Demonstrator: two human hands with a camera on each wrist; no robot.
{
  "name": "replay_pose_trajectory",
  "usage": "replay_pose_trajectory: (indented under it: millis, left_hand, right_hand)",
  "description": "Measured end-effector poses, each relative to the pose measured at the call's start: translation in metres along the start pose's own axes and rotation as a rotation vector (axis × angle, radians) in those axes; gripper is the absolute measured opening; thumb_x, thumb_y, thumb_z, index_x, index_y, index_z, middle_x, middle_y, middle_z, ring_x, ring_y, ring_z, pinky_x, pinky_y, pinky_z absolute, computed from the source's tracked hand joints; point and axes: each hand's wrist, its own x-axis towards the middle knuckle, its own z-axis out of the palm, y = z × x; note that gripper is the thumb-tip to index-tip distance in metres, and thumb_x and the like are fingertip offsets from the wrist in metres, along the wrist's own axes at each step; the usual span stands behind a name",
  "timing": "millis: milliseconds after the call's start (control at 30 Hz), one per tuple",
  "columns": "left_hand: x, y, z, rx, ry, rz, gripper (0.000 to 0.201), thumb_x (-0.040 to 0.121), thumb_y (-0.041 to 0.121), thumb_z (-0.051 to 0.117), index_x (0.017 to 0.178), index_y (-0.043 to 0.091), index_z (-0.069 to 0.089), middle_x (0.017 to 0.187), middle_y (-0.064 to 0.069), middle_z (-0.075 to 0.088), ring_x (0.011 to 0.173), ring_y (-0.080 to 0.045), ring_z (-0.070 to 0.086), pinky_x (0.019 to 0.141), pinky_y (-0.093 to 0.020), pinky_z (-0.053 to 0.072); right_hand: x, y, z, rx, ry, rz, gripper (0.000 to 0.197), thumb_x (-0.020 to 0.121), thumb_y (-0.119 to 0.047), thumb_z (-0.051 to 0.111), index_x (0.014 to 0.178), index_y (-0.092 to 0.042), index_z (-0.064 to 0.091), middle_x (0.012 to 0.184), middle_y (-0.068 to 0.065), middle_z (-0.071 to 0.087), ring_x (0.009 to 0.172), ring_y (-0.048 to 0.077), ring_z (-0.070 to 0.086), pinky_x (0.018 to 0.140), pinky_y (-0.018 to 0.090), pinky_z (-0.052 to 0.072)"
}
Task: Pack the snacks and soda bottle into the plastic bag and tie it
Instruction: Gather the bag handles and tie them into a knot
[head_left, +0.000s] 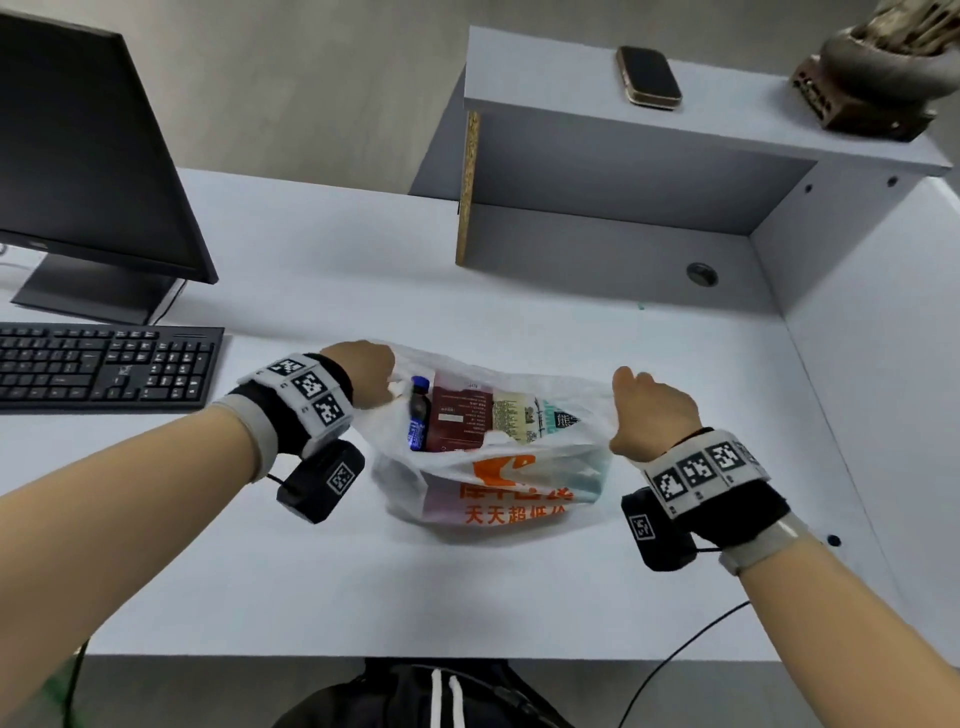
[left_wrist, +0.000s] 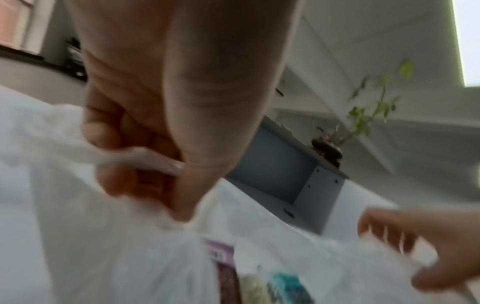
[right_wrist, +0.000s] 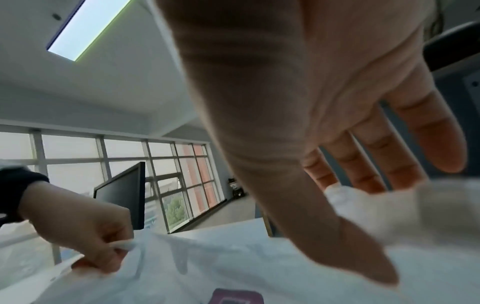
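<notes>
A: Head view first. On the desk (head_left: 519, 587), a bag (head_left: 493, 483) with mouth held wide; inside, upright, a bottle (head_left: 418, 413) at the left and snacks (head_left: 498, 415) packed beside it. Left hand (head_left: 366, 379) at the left handle, right hand (head_left: 652, 415) at the right handle, well apart.

B: Spread that way, probably, to free both handles above the load before knotting. Packing apparently done; tying not yet begun.

A: Left wrist view, blurred. Left hand (left_wrist: 145, 131) curled tight, pinching a twisted strip of bag (left_wrist: 103, 257) between thumb and fingers. Snacks (left_wrist: 259, 283) just below, showing through the film.

B: Twisted thin, likely for an easier knot.

A: Right wrist view. Right hand (right_wrist: 298, 123) with fingers (right_wrist: 420, 133) straight and spread, thumb pressing down, bunched bag (right_wrist: 221, 267) film just past it.

B: Clamped or only touching?

A: Pinched between thumb and forefinger, apparently; contact itself blurred. Across the bag, left hand (right_wrist: 83, 232) clenched on its handle.
</notes>
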Motion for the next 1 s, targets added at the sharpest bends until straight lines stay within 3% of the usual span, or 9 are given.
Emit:
replay_pose_trajectory:
  millis: [200, 267, 300, 333, 400, 600, 733, 867, 1000]
  left_hand:
    - [-0.017, 0.009, -0.042, -0.745, 0.369, 0.138, 0.034, 0.087, 0.024, 0.051, 0.068, -0.002, 0.062, 0.088, -0.016, 0.062, 0.071, -0.021, 0.052, 0.061, -0.026, 0.034]
    - [-0.022, 0.017, -0.055, -1.084, 0.357, 0.217, 0.039, 0.079, 0.024, 0.05, 0.077, -0.013, 0.064, 0.094, -0.006, 0.068, 0.081, -0.012, 0.062, 0.07, -0.026, 0.037]
    - [-0.024, 0.021, -0.06, -1.239, 0.292, 0.259, 0.044, 0.076, 0.023, 0.046, 0.096, -0.016, 0.04, 0.097, -0.004, 0.071, 0.089, -0.012, 0.066, 0.074, -0.026, 0.039]
    - [-0.026, 0.024, -0.063, -1.349, 0.247, 0.32, 0.018, 0.076, 0.02, 0.042, 0.066, 0.009, 0.053, 0.097, -0.005, 0.074, 0.094, -0.016, 0.069, 0.077, -0.026, 0.041]
    - [-0.03, 0.033, -0.069, -1.449, 0.196, 0.373, 0.032, 0.084, 0.016, 0.038, 0.063, -0.004, 0.052, 0.081, -0.005, 0.077, 0.088, -0.022, 0.072, 0.084, -0.029, 0.046]
    - [-0.028, 0.059, -0.072, -1.359, 0.102, 0.516, 0.024, 0.094, 0.016, 0.042, 0.101, 0.024, 0.063, 0.085, -0.007, 0.063, 0.074, -0.016, 0.063, 0.078, -0.028, 0.053]
    - [-0.025, 0.072, -0.07, -1.085, -0.005, 0.608, 0.04, 0.076, 0.011, 0.057, 0.116, 0.009, 0.053, 0.099, 0.0, 0.059, 0.086, -0.005, 0.057, 0.078, -0.019, 0.05]
    - [-0.024, 0.078, -0.074, -0.872, -0.005, 0.526, 0.008, 0.088, 0.021, 0.057, 0.087, 0.014, 0.061, 0.082, -0.01, 0.059, 0.073, -0.018, 0.057, 0.077, -0.027, 0.053]
    - [-0.018, 0.077, -0.073, -0.901, -0.007, 0.52, 0.041, 0.099, 0.025, 0.035, 0.076, 0.026, 0.069, 0.067, -0.008, 0.058, 0.057, -0.019, 0.055, 0.059, -0.021, 0.049]
  right_hand:
    - [0.003, 0.026, -0.032, 0.39, 0.165, -0.031, 0.027, 0.084, -0.016, 0.053, 0.11, -0.014, 0.056, 0.105, 0.006, 0.068, 0.096, 0.026, 0.061, 0.075, 0.03, 0.042]
    - [-0.001, 0.024, -0.049, 0.702, 0.265, -0.127, 0.015, 0.083, -0.011, 0.052, 0.095, -0.018, 0.06, 0.091, 0.002, 0.072, 0.078, 0.021, 0.066, 0.073, 0.029, 0.046]
    - [-0.005, 0.021, -0.059, 0.845, 0.314, -0.182, 0.013, 0.083, -0.009, 0.053, 0.088, -0.02, 0.059, 0.086, 0.001, 0.071, 0.069, 0.02, 0.066, 0.071, 0.029, 0.048]
    - [-0.007, 0.017, -0.067, 0.936, 0.378, -0.235, 0.015, 0.083, -0.009, 0.055, 0.083, -0.023, 0.058, 0.084, -0.001, 0.069, 0.064, 0.019, 0.066, 0.069, 0.03, 0.05]
    - [-0.013, 0.008, -0.08, 0.988, 0.482, -0.359, 0.021, 0.082, -0.01, 0.062, 0.078, -0.03, 0.055, 0.082, -0.005, 0.064, 0.068, 0.021, 0.066, 0.07, 0.029, 0.053]
    - [-0.025, -0.032, -0.088, 1.069, 0.342, -0.699, 0.021, 0.082, -0.006, 0.067, 0.081, -0.025, 0.058, 0.077, -0.01, 0.062, 0.072, 0.005, 0.059, 0.07, 0.014, 0.049]
    - [-0.016, -0.049, -0.093, 1.139, 0.35, -0.736, 0.022, 0.08, -0.001, 0.067, 0.078, -0.021, 0.057, 0.079, 0.004, 0.065, 0.074, 0.013, 0.063, 0.074, 0.02, 0.053]
    - [-0.01, -0.056, -0.096, 1.121, 0.374, -0.769, 0.023, 0.08, -0.003, 0.067, 0.079, -0.024, 0.057, 0.078, -0.001, 0.065, 0.075, 0.009, 0.063, 0.071, 0.019, 0.052]
    - [0.005, -0.043, -0.092, 1.069, 0.327, -0.731, 0.02, 0.085, -0.02, 0.065, 0.103, -0.027, 0.059, 0.102, -0.014, 0.064, 0.101, 0.007, 0.06, 0.094, 0.023, 0.047]
